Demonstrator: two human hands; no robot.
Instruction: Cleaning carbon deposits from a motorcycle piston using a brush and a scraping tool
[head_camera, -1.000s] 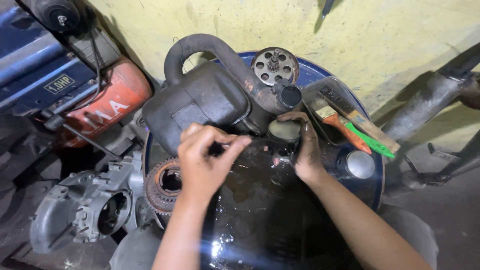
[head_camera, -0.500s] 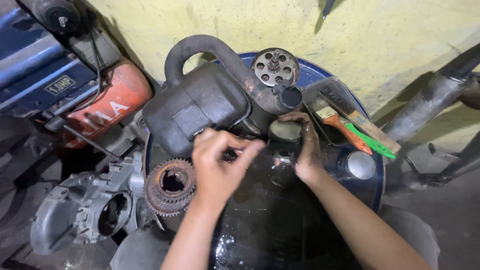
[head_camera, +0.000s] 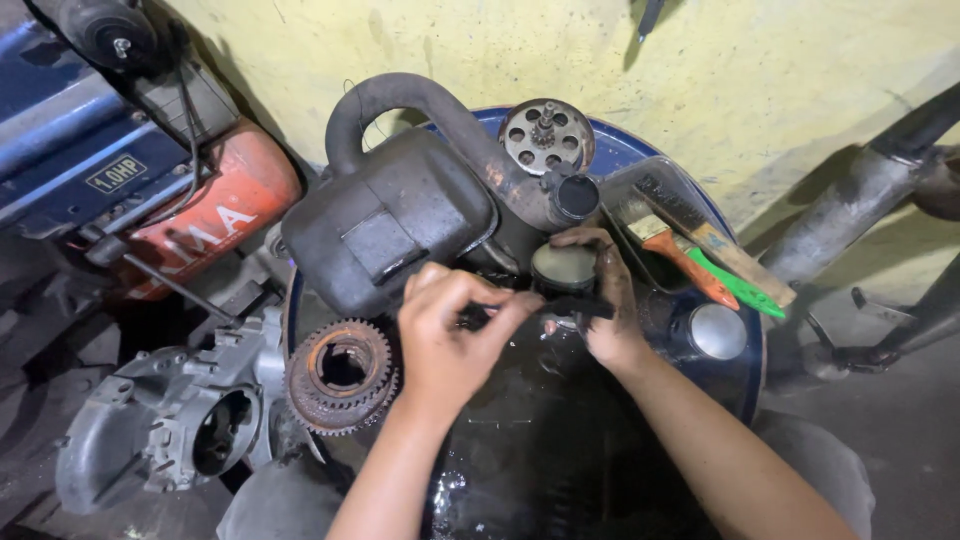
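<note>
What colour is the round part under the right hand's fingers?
The round part under the right hand has a dull greenish-grey top with a dark rim, seen in the head view.

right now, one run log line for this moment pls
left hand: pinching small dark part | right hand: on round metal piece | on: blue drum | nearby: rusty gear, brushes

Blue oil-slick drum top (head_camera: 640, 150) is carrying a black muffler (head_camera: 400, 220) at far-left edge, rusty toothed gear (head_camera: 342, 375) at left edge, brush tray (head_camera: 640, 200) sitting far-right.
</note>
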